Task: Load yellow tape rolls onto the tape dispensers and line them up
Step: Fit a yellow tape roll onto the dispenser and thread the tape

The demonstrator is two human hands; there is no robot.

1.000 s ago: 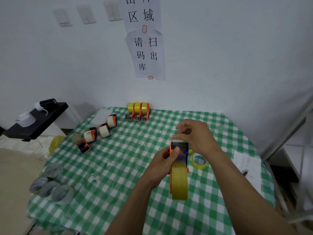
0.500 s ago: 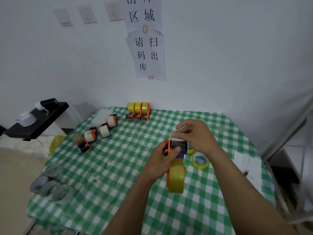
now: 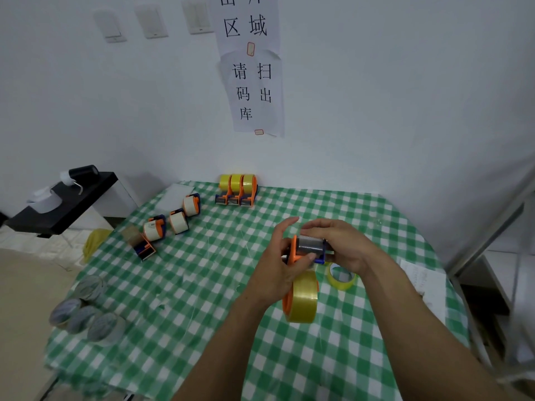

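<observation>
**Loading stage: a yellow tape roll (image 3: 302,299) sits on a dispenser (image 3: 309,248) held in both hands above the checked table (image 3: 202,285).**

The left hand (image 3: 276,267) pinches the orange frame, its thumb laid across the front. The right hand (image 3: 346,246) curls round the far side of the head. Whether the tape end has reached the cutter cannot be told, so the step is judged to be threading. The next move probably calls for setting this unit beside the row of three loaded dispensers (image 3: 237,190) at the far edge, faces aligned. A spare roll (image 3: 341,276) lies near the right wrist.
</observation>
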